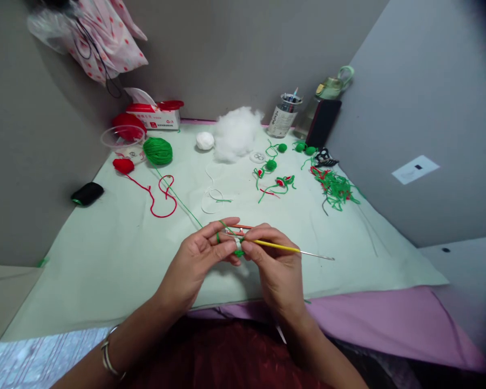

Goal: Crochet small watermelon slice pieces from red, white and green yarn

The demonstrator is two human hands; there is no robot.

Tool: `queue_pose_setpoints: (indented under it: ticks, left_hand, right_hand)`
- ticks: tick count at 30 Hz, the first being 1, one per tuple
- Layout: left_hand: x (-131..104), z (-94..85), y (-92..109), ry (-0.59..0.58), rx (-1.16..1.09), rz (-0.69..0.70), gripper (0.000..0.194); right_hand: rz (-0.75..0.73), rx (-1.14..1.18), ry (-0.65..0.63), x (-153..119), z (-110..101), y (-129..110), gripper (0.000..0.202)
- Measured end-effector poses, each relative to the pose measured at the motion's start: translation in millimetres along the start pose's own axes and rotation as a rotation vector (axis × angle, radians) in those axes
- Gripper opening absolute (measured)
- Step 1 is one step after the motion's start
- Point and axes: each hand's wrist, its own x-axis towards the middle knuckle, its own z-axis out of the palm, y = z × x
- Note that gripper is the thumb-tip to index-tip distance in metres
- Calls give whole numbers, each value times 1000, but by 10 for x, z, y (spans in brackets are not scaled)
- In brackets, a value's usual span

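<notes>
Close together above the table's front part, both hands work at a small green crochet piece. My left hand pinches the piece between thumb and fingers, with green yarn looped round its fingers. My right hand grips a crochet hook by its yellow handle; one metal end sticks out to the right, the other points into the left hand's yarn. A thin green strand runs back to a green yarn ball. Fingers hide most of the piece. Behind the hands lies an orange tool, probably scissors, partly covered.
White stuffing and a white yarn ball lie at the back. Several small green balls and a heap of green and red yarn scraps are on the right. A jar, a bottle and a phone stand behind.
</notes>
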Motion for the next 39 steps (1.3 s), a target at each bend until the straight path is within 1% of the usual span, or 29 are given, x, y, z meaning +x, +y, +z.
queue_pose_setpoints:
  ticks: [3,6,8,9,13,17,20,24,26,29,32,35,39]
  left_hand:
    - [11,-19,6,8,-25,-7,38]
    - [-1,-20,2,-28,-28,-5,47]
    - [-15,-9,-3,-31,-13,13,54]
    - [-22,-1,-6,-20,-3,26,53]
    - [-37,32,-13,30,35,80,40]
    - [-33,36,-2,37,70,57,30]
    - [-39,24,12,22,45,64,30]
    - [-46,22,18,-18,15,63,37]
    - [-33,33,18,-12,14,57,37]
    - [-4,43,31,-4,-20,22,31]
    - [10,29,57,-4,-63,-14,23]
    - [-2,8,79,17,-66,-3,27]
    - [-16,23,78,-28,-66,-6,37]
  right_hand:
    - [32,6,34,-4,19,12,6]
    - [19,7,61,-12,47,-10,6]
    - [4,11,62,-15,65,-35,7]
    - [-2,9,64,-15,72,-45,7]
    - [5,-25,78,-8,75,-45,8]
    - [49,-21,86,0,45,-12,6]
    - [74,-14,96,7,33,-7,8]
    - [103,27,79,16,58,-29,10]
    - [117,63,67,24,76,-39,10]
    - [180,121,78,47,85,-43,12]
    - [250,164,124,82,66,-34,19]
    - [274,198,138,104,42,-23,20]
    - [269,223,115,94,34,-13,18]
